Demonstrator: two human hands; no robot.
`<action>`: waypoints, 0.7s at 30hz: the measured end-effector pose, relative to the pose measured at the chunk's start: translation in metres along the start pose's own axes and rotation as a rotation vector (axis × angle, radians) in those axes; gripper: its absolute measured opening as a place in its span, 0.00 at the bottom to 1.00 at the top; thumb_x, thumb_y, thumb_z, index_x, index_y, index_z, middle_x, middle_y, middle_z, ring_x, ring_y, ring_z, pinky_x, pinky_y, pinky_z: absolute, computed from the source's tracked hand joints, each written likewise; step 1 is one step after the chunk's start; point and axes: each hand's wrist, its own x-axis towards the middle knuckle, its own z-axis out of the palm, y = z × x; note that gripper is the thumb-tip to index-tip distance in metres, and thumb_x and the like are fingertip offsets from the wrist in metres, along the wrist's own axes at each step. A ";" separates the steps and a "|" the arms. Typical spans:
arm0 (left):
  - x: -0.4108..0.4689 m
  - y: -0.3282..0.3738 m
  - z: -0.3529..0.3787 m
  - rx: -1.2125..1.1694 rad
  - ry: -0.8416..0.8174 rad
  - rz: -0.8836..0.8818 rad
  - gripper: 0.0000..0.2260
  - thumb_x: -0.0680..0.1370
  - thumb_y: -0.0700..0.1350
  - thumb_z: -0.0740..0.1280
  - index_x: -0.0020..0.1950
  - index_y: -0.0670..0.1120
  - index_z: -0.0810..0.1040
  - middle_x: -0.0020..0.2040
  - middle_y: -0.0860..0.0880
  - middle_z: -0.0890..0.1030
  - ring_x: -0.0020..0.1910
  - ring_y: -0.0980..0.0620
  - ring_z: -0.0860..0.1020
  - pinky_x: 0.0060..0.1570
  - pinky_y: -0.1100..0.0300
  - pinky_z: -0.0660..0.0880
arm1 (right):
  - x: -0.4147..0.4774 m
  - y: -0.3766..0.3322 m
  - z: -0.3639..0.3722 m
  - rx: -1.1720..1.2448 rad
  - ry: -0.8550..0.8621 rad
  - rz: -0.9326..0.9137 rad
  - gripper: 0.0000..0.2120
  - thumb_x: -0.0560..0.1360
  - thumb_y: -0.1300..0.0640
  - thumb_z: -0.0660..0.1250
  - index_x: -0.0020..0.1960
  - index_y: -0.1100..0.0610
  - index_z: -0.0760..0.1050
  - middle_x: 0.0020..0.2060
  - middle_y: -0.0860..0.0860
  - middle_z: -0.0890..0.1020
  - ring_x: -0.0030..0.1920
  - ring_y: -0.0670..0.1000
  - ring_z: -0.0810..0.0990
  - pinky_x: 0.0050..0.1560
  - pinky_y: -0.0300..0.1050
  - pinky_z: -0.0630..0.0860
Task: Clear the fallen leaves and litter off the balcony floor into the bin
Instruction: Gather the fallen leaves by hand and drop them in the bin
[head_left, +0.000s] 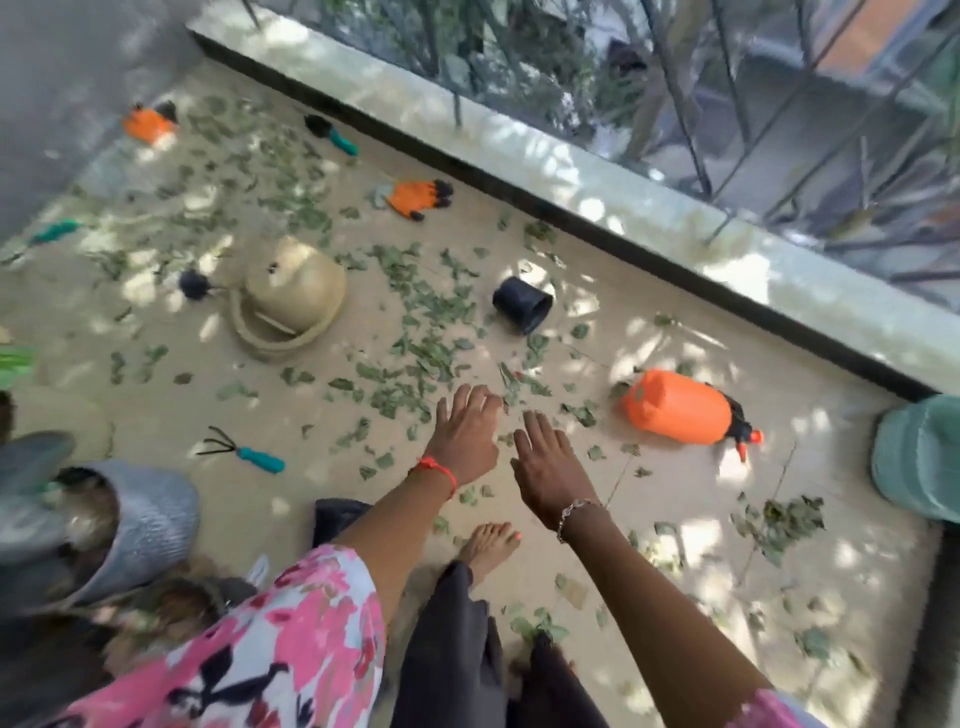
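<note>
Green fallen leaves (415, 322) lie scattered over the beige balcony floor (291, 499), thickest in the middle, and a smaller heap (779, 519) lies at the right. My left hand (465, 431) and my right hand (550, 473) reach forward side by side above the floor, palms down, fingers straight, holding nothing. Loose leaves lie just beyond the fingertips. A grey ribbed bin (150, 519) lies tipped at the lower left with debris inside.
An orange sprayer (680, 408) lies right of my hands. A tan pot (296, 291) is overturned on its saucer, near a black pot (522, 304) on its side. Orange gloves (415, 197), teal-handled tools (254, 457) and a teal pot (924, 457) surround them. My bare foot (488, 545) stands below.
</note>
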 end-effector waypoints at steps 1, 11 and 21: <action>-0.010 -0.002 -0.014 -0.018 0.012 -0.026 0.25 0.76 0.41 0.63 0.71 0.46 0.61 0.73 0.47 0.59 0.74 0.45 0.53 0.72 0.45 0.52 | -0.004 -0.008 -0.014 -0.022 0.013 -0.024 0.21 0.82 0.57 0.48 0.73 0.64 0.53 0.75 0.59 0.49 0.75 0.57 0.46 0.73 0.52 0.49; -0.158 -0.009 -0.130 -0.172 0.202 -0.095 0.16 0.74 0.39 0.64 0.62 0.45 0.72 0.69 0.48 0.65 0.73 0.48 0.55 0.71 0.49 0.53 | -0.096 -0.075 -0.154 -0.010 0.197 -0.125 0.21 0.81 0.55 0.52 0.72 0.63 0.57 0.75 0.58 0.51 0.75 0.56 0.48 0.73 0.51 0.50; -0.236 -0.038 -0.163 -0.270 0.226 -0.309 0.15 0.74 0.39 0.65 0.60 0.45 0.74 0.66 0.46 0.67 0.71 0.47 0.60 0.66 0.53 0.57 | -0.102 -0.112 -0.205 -0.068 0.156 -0.248 0.20 0.80 0.54 0.56 0.67 0.64 0.64 0.70 0.59 0.61 0.72 0.58 0.57 0.70 0.54 0.59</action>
